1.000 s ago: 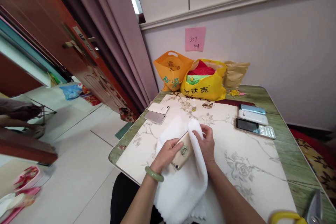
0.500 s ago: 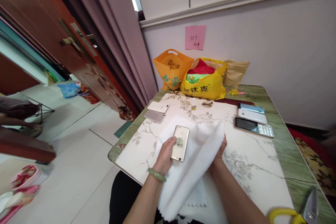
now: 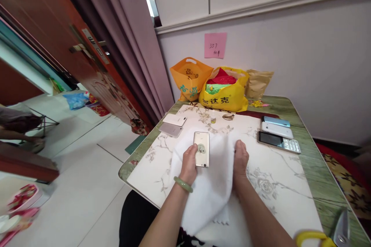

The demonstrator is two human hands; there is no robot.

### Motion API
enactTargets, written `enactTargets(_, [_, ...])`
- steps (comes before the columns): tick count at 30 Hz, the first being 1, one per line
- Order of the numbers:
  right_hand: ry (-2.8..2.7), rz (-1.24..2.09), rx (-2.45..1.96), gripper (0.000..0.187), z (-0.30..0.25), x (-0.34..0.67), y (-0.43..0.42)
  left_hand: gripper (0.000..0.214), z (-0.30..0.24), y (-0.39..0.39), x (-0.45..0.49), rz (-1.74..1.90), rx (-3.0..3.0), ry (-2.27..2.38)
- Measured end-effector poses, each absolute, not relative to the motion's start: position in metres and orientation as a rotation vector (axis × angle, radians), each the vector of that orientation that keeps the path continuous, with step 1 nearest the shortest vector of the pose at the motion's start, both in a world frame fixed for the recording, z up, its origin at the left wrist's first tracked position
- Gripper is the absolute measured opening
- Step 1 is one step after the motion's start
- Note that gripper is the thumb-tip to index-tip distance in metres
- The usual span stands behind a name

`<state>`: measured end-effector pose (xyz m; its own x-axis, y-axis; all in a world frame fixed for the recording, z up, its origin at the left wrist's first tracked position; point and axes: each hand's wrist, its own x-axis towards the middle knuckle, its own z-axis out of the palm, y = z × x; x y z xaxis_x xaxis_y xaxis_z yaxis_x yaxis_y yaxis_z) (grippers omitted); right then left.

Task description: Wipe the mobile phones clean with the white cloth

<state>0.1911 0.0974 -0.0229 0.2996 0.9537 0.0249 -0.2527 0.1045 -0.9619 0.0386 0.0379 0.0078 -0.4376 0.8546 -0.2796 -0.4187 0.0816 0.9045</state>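
Note:
A gold smartphone (image 3: 204, 162) with a ring holder on its back is gripped along its left side by my left hand (image 3: 189, 162), which wears a green bangle. Beneath and beside the phone spreads a white cloth (image 3: 216, 187) with a zigzag-cut edge. My right hand (image 3: 241, 158) has the cloth's right part in its closed fingers, palm turned inward; its fingertips are partly hidden by the fabric.
On the left lie a white phone (image 3: 174, 119) and a grey phone (image 3: 170, 129). A blue phone (image 3: 275, 121), a white phone (image 3: 276, 129) and a keypad phone (image 3: 278, 141) lie right. Yellow-handled scissors (image 3: 314, 236) rest near; a yellow bag (image 3: 223, 100) stands behind.
My left hand has moved the phone slightly up and to the right, turning it more upright. My right hand has drawn inward, lowering the raised fold of cloth.

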Motion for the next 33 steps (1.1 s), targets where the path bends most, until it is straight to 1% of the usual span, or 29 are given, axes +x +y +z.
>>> enactTargets(5, [-1.192, 0.961, -1.059, 0.041, -0.014, 0.173, 0.087, 0.039, 0.006, 0.032, 0.049, 1.502, 0.601, 1.222])
enactTargets(8, [-1.242, 0.857, -1.082, 0.035, -0.009, 0.166, 0.080, 0.034, 0.006, 0.025, 0.048, 1.469, 0.748, 1.229])
enactTargets(12, [-1.242, 0.619, -1.205, 0.041, -0.007, 0.165, 0.075, 0.036, 0.006, 0.020, 0.046, 1.404, 0.883, 1.291])
enactTargets(15, [-1.452, 0.417, -1.198, 0.022, -0.007, 0.167, 0.075, 0.036, 0.003, 0.020, 0.044, 1.364, 0.953, 1.293])
enactTargets(16, [-1.530, 0.379, -1.198, 0.019, -0.007, 0.168, 0.075, 0.037, 0.001, 0.020, 0.043, 1.353, 0.966, 1.290])
enactTargets(17, [-1.590, 0.363, -1.208, 0.019, -0.007, 0.169, 0.075, 0.037, 0.000, 0.020, 0.043, 1.346, 0.972, 1.290])
enactTargets(20, [-1.637, 0.464, -1.242, 0.024, -0.006, 0.170, 0.072, 0.038, -0.004, 0.020, 0.042, 1.368, 0.955, 1.318])
enactTargets(24, [-1.489, 0.842, -1.300, 0.039, -0.001, 0.170, 0.070, 0.038, -0.002, 0.017, 0.041, 1.421, 0.938, 1.367])
enactTargets(26, [-1.423, 0.945, -1.403, 0.044, 0.002, 0.171, 0.072, 0.037, 0.002, 0.015, 0.041, 1.402, 0.958, 1.366])
enactTargets(29, [-1.409, 0.993, -1.505, 0.043, 0.003, 0.174, 0.076, 0.037, 0.005, 0.014, 0.041, 1.356, 0.999, 1.346])
enactTargets(33, [-1.298, 1.189, -1.316, 0.042, -0.001, 0.174, 0.078, 0.038, 0.004, 0.016, 0.039, 1.312, 0.979, 1.306])
